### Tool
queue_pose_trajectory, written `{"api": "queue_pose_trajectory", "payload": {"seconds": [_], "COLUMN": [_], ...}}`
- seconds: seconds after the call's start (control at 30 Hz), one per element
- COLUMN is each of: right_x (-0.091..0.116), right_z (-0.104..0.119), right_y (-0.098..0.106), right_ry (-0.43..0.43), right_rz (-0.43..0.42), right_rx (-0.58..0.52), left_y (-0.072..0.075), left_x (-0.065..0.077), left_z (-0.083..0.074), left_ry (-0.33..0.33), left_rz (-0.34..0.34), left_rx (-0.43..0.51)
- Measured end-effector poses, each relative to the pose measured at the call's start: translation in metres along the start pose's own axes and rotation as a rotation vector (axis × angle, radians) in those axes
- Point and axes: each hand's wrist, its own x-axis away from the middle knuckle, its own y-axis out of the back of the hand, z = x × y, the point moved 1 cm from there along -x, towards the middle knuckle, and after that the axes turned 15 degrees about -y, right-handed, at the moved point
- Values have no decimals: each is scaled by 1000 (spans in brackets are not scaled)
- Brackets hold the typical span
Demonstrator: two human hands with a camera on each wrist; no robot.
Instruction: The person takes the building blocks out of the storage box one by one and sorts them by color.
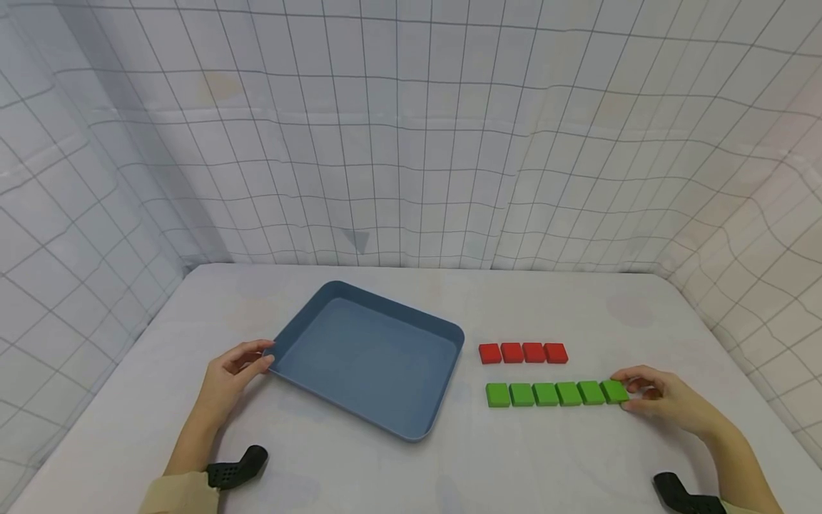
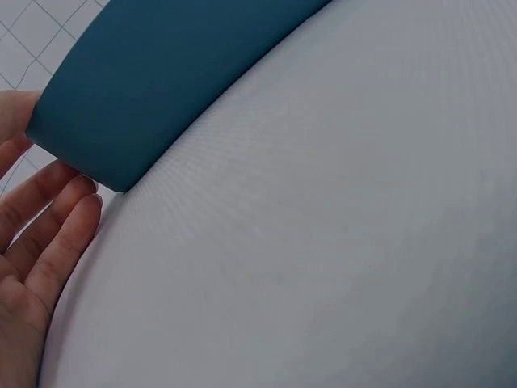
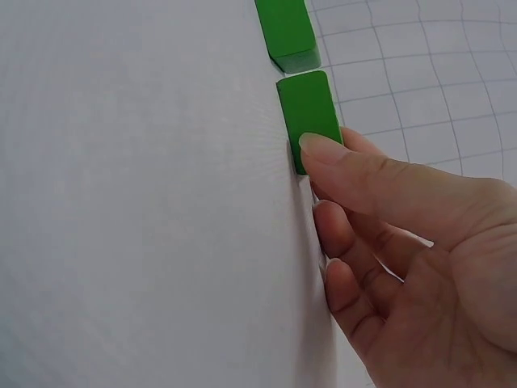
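Note:
A blue tray [image 1: 366,357] lies left of the table's middle. My left hand [image 1: 265,357] holds its left corner, thumb on the rim and fingers at the outer wall; the left wrist view shows the tray [image 2: 161,73] corner between thumb and fingers [image 2: 60,218]. To the right of the tray, several green blocks [image 1: 555,393] lie in a row. My right hand [image 1: 629,391] pinches the rightmost green block [image 1: 613,390] at the row's end. In the right wrist view a fingertip [image 3: 319,149] presses that block [image 3: 307,109]. Several red blocks [image 1: 523,353] lie in a row behind the green ones.
A white cloth covers the table [image 1: 411,471]. Gridded white sheets [image 1: 411,143] close in the back and both sides. Black wrist mounts [image 1: 237,467] show at my forearms near the front edge.

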Motion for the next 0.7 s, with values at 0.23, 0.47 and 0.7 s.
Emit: {"api": "queue_pose_trajectory", "payload": {"seconds": [0.23,0.47,0.7], "right_x": [0,0,-15], "right_z": [1,10,45], "right_y": [0,9,32], "right_ry": [17,38,103], "right_rz": [7,-75,-255], "right_rx": [-11,87,164], "left_y": [-2,-5,-4], "left_x": [0,-2,-5], "left_z": [1,0,-1], "left_ry": [2,11,47], "left_rz": [2,-22,0], "left_rx": [2,61,41]}}
